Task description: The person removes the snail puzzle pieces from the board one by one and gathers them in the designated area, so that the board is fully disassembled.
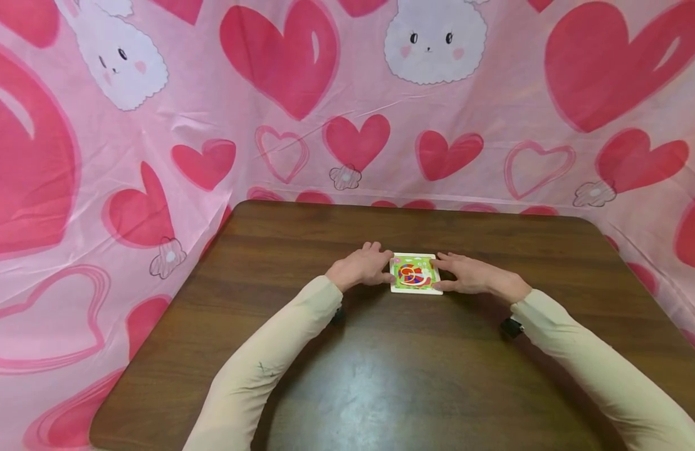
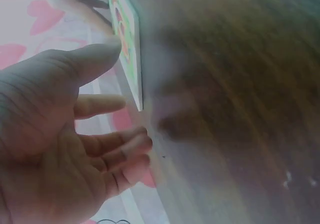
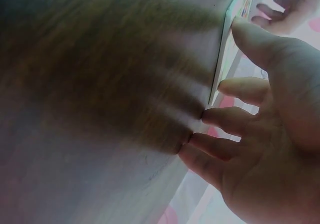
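Observation:
A thin square picture board (image 1: 402, 290) with a white border lies flat on the table, its green face showing a red, blue and yellow spiral figure. My left hand (image 1: 363, 266) is at the board's left edge, thumb and index fingertips right by the border. In the left wrist view its thumb (image 2: 97, 61) overlaps the board's face, the other fingers loosely spread. On the opposite side, my right hand (image 1: 472, 274) has its thumb and index finger at the right edge. The right wrist view shows the thumb tip on the board's rim (image 3: 225, 48) and the other fingertips (image 3: 212, 116) down by the tabletop.
The brown wooden table (image 1: 347, 376) has rounded corners. A pink cloth (image 1: 370, 94) with hearts and rabbit faces hangs behind it and along both sides. A dark wrist device (image 1: 512, 327) sits under the right cuff.

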The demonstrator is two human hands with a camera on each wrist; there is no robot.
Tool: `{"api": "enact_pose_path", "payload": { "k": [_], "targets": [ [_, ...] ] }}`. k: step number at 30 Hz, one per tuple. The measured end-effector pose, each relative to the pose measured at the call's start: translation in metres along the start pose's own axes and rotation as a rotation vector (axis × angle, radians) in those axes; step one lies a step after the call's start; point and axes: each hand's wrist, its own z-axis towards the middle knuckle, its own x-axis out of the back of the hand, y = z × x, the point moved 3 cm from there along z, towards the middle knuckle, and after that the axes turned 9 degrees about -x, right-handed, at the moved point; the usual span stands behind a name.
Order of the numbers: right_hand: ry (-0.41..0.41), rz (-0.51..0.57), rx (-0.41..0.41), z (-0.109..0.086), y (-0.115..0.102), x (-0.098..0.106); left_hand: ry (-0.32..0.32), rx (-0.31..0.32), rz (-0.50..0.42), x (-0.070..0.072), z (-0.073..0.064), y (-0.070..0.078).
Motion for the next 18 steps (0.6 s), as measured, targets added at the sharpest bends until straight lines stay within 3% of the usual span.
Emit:
{"api": "enact_pose_path", "payload": {
  "k": [11,18],
  "targets": [
    [0.011,-0.001,0.027,-0.001,0.004,-0.002,0.052,-0.098,-0.098,0.003,0.016,-0.006],
    [0.012,0.008,0.014,-0.003,0.001,-0.003,0.009,-0.072,-0.107,0.002,0.021,-0.007]
  ]
}}
